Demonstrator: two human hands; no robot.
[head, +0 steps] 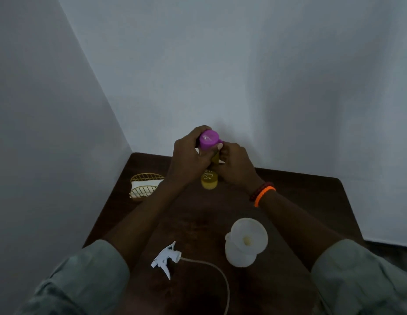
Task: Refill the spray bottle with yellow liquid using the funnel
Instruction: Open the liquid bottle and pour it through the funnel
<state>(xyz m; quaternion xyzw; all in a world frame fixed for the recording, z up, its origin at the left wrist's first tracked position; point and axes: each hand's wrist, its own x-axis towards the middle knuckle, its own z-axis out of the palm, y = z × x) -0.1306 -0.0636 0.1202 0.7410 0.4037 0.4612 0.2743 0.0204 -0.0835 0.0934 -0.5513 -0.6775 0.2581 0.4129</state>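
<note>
Opening or closing of the supply bottle [209, 178] of yellow liquid, held tilted above the far worktop [311, 201]. Left hand [189, 153] curled round its purple cap [209, 139]; right hand [234, 164] gripping the neck below. Funnel [249, 235] seated in the spray bottle [240, 255], nearer than the supply bottle; trigger head [165, 259] left of the funnel. Next, probably: cap off, steady pour.

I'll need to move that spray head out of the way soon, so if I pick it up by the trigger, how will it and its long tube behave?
The spray head looks like small hollow plastic, so probably light and stiff. Its tube curves across the table, so it's likely flexible and will dangle and swing. It could drip, though wetness can't be seen.
</note>
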